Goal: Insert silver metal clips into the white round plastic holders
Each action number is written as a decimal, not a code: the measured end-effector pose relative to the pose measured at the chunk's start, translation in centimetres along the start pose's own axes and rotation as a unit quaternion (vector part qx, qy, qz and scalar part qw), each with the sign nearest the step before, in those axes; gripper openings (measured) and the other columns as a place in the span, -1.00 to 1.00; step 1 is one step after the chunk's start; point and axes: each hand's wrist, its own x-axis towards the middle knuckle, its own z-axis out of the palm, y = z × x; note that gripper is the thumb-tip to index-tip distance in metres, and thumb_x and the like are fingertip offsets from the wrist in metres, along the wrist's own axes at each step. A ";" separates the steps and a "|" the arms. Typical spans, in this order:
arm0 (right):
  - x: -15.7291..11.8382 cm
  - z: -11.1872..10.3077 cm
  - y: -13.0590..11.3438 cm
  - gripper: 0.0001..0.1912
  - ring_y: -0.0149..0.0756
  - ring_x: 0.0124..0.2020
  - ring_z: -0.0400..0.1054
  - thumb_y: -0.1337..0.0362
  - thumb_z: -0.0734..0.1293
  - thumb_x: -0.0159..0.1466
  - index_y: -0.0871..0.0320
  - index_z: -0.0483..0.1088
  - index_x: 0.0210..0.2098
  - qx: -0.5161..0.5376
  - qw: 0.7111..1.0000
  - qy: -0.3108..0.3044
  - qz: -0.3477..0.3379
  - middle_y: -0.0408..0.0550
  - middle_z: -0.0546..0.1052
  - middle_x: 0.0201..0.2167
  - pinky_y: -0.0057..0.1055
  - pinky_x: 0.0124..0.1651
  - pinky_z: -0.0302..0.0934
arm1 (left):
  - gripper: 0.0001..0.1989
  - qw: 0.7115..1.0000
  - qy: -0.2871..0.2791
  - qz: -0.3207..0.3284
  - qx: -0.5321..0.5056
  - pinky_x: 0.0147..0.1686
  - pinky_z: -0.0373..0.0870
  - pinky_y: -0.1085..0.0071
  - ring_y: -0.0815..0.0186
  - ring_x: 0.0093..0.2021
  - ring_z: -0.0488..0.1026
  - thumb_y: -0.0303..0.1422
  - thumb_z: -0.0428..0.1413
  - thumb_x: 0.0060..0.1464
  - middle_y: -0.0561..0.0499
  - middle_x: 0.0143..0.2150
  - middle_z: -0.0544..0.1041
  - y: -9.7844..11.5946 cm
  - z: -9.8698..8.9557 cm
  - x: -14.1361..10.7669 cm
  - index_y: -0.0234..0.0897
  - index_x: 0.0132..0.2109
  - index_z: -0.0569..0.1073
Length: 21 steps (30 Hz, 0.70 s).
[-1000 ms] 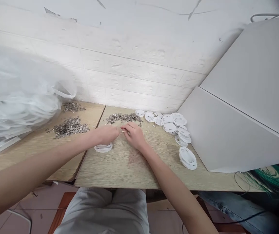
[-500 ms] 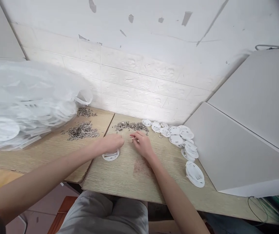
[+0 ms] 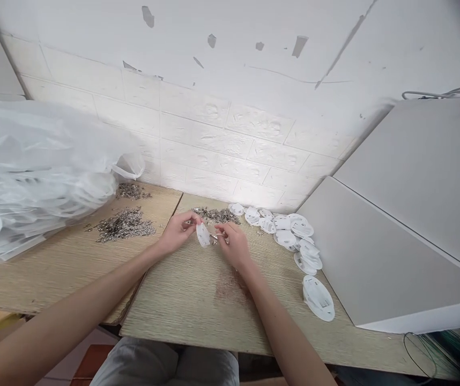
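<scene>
Pinched at its upper edge, a round white plastic disc hangs tilted from my left hand. Just right of the disc, my right hand has its fingers closed around something small, with metallic bits by the fingertips that are too small to name. Behind both hands a pile of small metal parts lies near the wall. More white discs are spread in an overlapping row on the right part of the table.
The wooden table carries further metal parts on its left side. A large clear plastic bag of white discs fills the left. Grey panels stand at the right, with thin wires near the lower right corner.
My left hand has lifted the white disc off the table and brought it beside my right hand. The whole view has shifted slightly.
</scene>
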 end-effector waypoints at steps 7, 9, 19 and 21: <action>-0.1 -0.1 -1.2 -0.72 -0.28 -0.26 0.37 0.16 0.17 0.39 0.15 0.42 -0.08 0.029 0.998 -0.016 -0.061 -0.03 0.52 -0.32 -0.36 -0.21 0.25 | -0.91 0.997 0.030 0.049 0.043 -0.22 0.47 0.35 0.28 -0.10 0.45 -0.39 0.02 0.15 -0.07 -0.18 0.49 0.0 0.0 -0.4 -0.27 -0.29 0.41; -0.1 0.0 -1.3 -0.71 -0.27 -0.25 0.37 0.13 0.19 0.38 0.15 0.41 -0.06 0.019 0.997 -0.018 -0.071 -0.02 0.51 -0.31 -0.36 -0.21 0.24 | -0.91 0.995 0.039 0.065 0.059 -0.21 0.48 0.35 0.30 -0.12 0.45 -0.40 0.01 0.16 -0.06 -0.19 0.48 0.0 -0.1 -0.4 -0.26 -0.28 0.41; -0.2 -0.3 -1.6 -0.59 -0.19 -0.17 0.37 0.05 0.31 0.28 0.13 0.35 0.03 -0.030 0.992 -0.033 -0.117 0.03 0.51 -0.20 -0.30 -0.15 0.26 | -0.91 0.983 0.039 0.115 0.137 -0.27 0.46 0.42 0.33 -0.21 0.43 -0.44 0.02 0.18 -0.03 -0.26 0.46 0.3 -0.1 -0.4 -0.26 -0.25 0.42; -0.3 -0.2 -1.6 -0.64 -0.19 -0.18 0.37 0.09 0.31 0.29 0.12 0.36 0.01 -0.042 0.992 -0.031 -0.115 0.02 0.51 -0.21 -0.30 -0.18 0.25 | -0.89 0.982 0.038 0.113 0.145 -0.28 0.46 0.44 0.36 -0.24 0.42 -0.45 0.02 0.17 -0.02 -0.25 0.45 0.2 -0.1 -0.4 -0.26 -0.18 0.44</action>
